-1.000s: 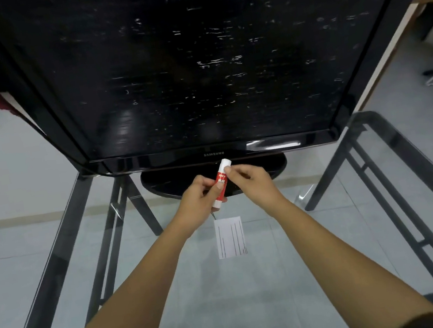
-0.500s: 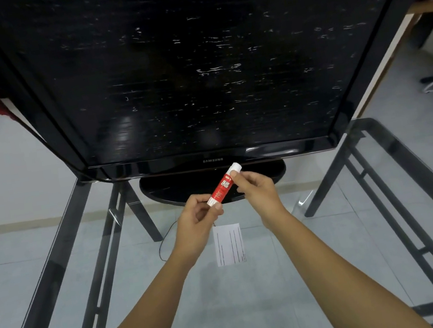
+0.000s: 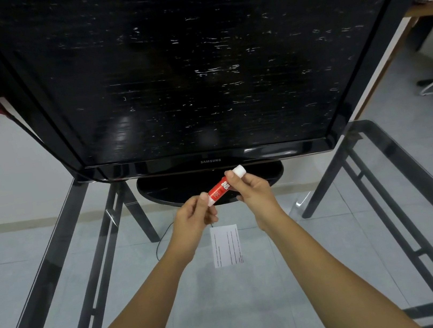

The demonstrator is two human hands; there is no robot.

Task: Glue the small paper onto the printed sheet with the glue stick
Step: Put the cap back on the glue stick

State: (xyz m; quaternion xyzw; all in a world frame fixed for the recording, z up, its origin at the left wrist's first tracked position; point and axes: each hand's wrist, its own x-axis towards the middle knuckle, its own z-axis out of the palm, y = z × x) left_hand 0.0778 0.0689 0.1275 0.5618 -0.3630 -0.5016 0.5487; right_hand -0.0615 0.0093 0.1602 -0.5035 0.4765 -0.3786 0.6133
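My left hand (image 3: 194, 220) pinches the lower end of the glue stick (image 3: 220, 190); my right hand (image 3: 254, 190) grips near its white top, above the printed sheet (image 3: 227, 246).

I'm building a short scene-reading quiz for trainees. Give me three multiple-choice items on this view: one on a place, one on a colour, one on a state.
1. Where is the printed sheet?
A) flat on the glass table
B) in a drawer
C) held up in the air

2. What colour is the body of the glue stick?
A) blue
B) red
C) yellow

3. What are the left hand and right hand doing?
A) resting flat, palms down
B) smoothing the sheet
C) each pinching one end of the capped glue stick

Answers:
1 A: the sheet lies flat on the glass, between the wrists.
2 B: the label is red between white ends.
3 C: fingers of both hands close on the stick, and its white cap is on.
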